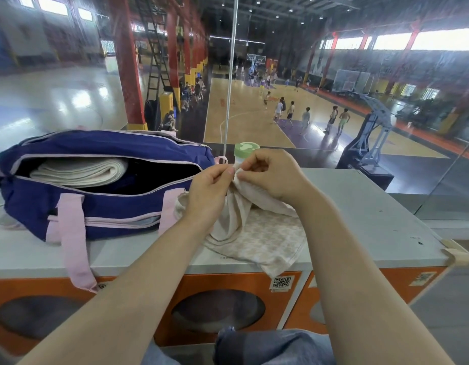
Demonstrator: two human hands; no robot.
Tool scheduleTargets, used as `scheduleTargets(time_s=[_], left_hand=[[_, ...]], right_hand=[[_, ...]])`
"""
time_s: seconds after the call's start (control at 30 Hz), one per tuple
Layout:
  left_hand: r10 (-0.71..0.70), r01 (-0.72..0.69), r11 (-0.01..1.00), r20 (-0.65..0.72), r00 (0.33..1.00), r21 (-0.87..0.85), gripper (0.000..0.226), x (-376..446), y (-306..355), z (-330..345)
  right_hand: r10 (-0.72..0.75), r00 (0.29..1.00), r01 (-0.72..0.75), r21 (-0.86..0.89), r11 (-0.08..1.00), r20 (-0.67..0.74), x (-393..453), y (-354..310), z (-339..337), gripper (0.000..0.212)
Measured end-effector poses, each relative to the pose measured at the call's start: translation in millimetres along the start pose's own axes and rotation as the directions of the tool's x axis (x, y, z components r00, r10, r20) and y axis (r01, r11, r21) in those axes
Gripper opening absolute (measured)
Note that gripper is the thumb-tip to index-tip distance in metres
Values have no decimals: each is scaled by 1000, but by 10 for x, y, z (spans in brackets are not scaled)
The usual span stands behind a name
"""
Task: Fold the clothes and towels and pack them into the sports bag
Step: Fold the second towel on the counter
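Note:
A navy sports bag with pink straps lies on the grey counter, its top zip open. Inside it sits a folded cream towel. To the bag's right, a beige patterned cloth lies partly on the counter, one corner hanging over the front edge. My left hand and my right hand are close together above it, each pinching the cloth's upper edge and lifting it into a bunched peak.
A bottle with a green lid stands just behind my hands. Orange machine fronts with round doors sit below the counter. A glass wall behind the counter overlooks a basketball hall with people. A pink strap hangs over the counter's front.

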State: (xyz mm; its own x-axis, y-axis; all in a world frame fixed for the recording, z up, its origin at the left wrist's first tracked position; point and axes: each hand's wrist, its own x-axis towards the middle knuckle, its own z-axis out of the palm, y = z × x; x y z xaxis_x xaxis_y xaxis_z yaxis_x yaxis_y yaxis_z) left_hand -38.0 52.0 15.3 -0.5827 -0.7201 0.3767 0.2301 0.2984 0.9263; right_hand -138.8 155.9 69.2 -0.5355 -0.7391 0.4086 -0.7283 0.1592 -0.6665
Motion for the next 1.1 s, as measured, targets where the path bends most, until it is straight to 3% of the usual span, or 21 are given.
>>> scheduleTargets(time_s=[0.27,0.47,0.63,0.77,0.87,0.93,1.0,1.03,1.1], left_hand=[[89,-92,992,41,995,90,21,18,-27,-24],[183,-192,966,69,981,173,18,20,-58,-35],[230,-253,938,120,966,236,18,59,-140,-78],[111,-127,978,105,988,166,13,61,-216,-9],[-108,99,989,85,991,106,11,65,-164,82],[-315,324,943,118,942,-72,14,114,-133,112],[-431,468,859,199,880,-208,17,107,-112,98],[-422,462,870,227,878,-169,16,90,-129,76],[-322,297,946,279,905,130,13,40,-184,-5]], right_hand=[[-59,998,58,-54,997,-33,-4,-21,-1,6],[-46,998,44,-61,997,-30,9,-4,-2,17],[-79,997,75,-181,981,-16,26,10,8,9],[-120,993,116,-212,970,-7,23,-10,27,6],[-110,993,118,-213,970,48,6,-22,41,10],[-115,992,123,-221,967,49,2,-34,18,9],[-110,994,107,-192,976,-4,-1,-62,-16,6],[-106,993,96,-179,979,-47,3,-79,-25,6],[-76,987,51,-178,983,-138,4,-112,-33,9]])
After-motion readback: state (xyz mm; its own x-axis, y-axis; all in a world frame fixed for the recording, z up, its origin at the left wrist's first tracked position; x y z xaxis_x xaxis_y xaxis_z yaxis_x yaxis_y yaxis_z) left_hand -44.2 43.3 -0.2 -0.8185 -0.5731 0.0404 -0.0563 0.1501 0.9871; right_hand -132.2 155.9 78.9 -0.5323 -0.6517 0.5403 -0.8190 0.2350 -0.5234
